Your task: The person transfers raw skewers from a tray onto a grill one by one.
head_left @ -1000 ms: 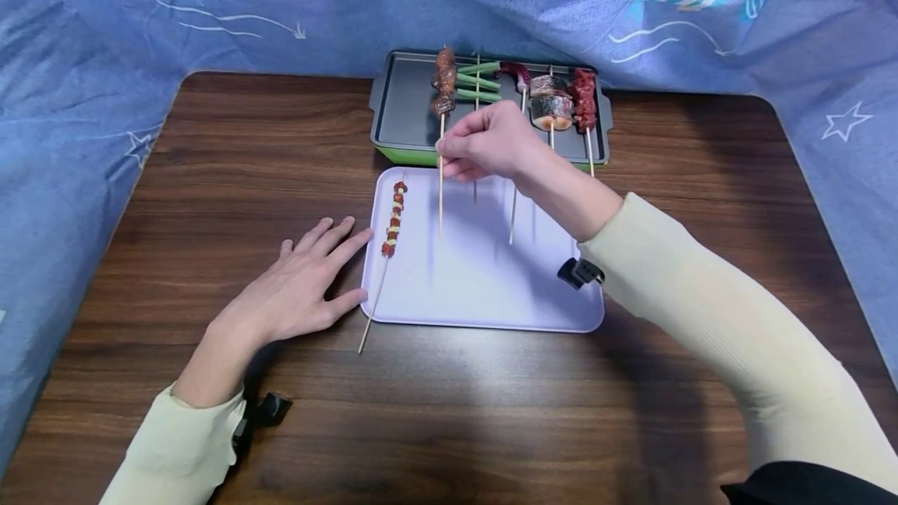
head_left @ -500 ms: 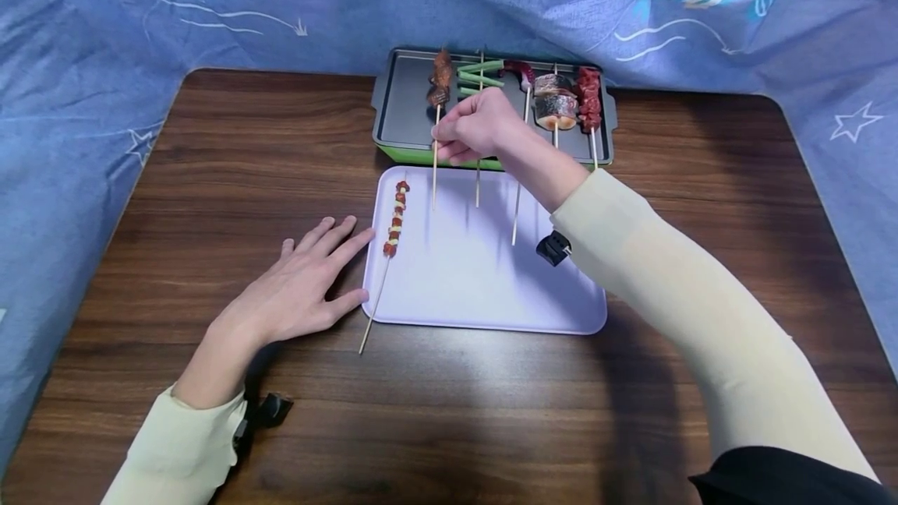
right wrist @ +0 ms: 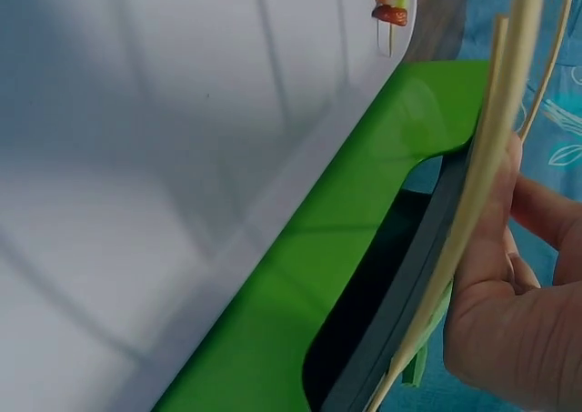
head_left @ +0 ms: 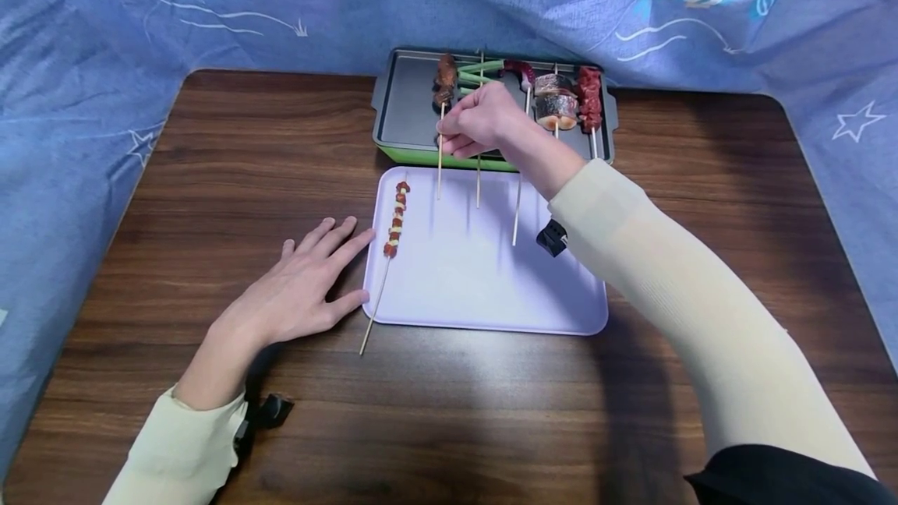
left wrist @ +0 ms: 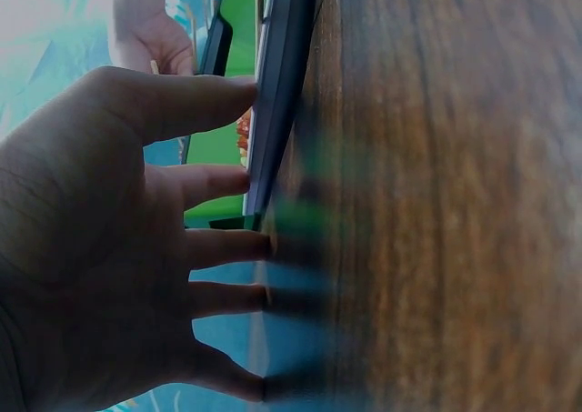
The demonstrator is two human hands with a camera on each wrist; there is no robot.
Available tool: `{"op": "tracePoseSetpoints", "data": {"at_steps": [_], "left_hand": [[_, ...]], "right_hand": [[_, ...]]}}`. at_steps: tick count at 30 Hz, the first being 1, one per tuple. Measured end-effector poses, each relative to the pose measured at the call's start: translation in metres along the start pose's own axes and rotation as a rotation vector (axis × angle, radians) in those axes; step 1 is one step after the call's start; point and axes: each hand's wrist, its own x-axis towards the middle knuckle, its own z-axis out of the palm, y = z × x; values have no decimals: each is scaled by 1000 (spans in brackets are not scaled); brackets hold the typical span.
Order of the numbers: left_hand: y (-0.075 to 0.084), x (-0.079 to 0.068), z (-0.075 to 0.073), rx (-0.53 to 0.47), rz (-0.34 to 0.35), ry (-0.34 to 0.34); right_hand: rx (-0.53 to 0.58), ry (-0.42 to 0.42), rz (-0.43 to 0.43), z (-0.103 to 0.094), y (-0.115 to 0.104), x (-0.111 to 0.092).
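Note:
My right hand (head_left: pixel 484 119) pinches the bare stick of a brown meat skewer (head_left: pixel 445 80) between thumb and fingers. The meat lies over the left half of the dark grill plate (head_left: pixel 410 111); whether it touches the plate is hard to tell. In the right wrist view, the right hand (right wrist: pixel 518 285) shows behind a nearer stick. My left hand (head_left: pixel 295 287) lies spread on the table, its thumb and index fingertips at the left rim of the lilac tray (head_left: pixel 484 271). On that tray rests a small red-and-yellow skewer (head_left: pixel 395 220), its stick overhanging the front edge.
Right of the held skewer, the grill plate bears a green vegetable skewer (head_left: pixel 484 67), a dark red tentacle-like skewer (head_left: pixel 521 72), a fish skewer (head_left: pixel 556 107) and a red meat skewer (head_left: pixel 589 100). Their sticks jut out over the tray. A blue cloth (head_left: pixel 337 6) hangs behind the table.
My right hand has moved slightly away from me with the brown meat skewer, which went left, then a little back right, settling lower over the plate. The left hand has stayed still.

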Motion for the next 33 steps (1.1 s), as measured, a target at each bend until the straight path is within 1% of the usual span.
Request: {"op": "tracePoseSetpoints", "data": {"at_steps": [4, 7, 11, 14, 19, 22, 27, 30, 33], "left_hand": [[1, -1, 0, -2, 1, 0], [1, -1, 0, -4, 2, 2], [1, -2, 0, -3, 0, 3], [1, -2, 1, -3, 0, 3], [1, -2, 2, -3, 3, 16], [1, -3, 4, -2, 7, 26], [1, -4, 5, 0, 8, 28], [0, -4, 4, 3, 10, 27], [0, -5, 4, 7, 12, 31]], "right_hand": [[2, -1, 15, 0, 0, 1], [-3, 13, 26, 1, -1, 1], [-41, 35, 27, 4, -2, 1], [-108, 52, 3, 7, -2, -1], [-277, 99, -45, 10, -2, -5], [-328, 115, -47, 11, -2, -7], [-310, 124, -63, 11, 0, -13], [-292, 129, -100, 11, 2, -19], [-279, 130, -159, 11, 6, -28]]}}
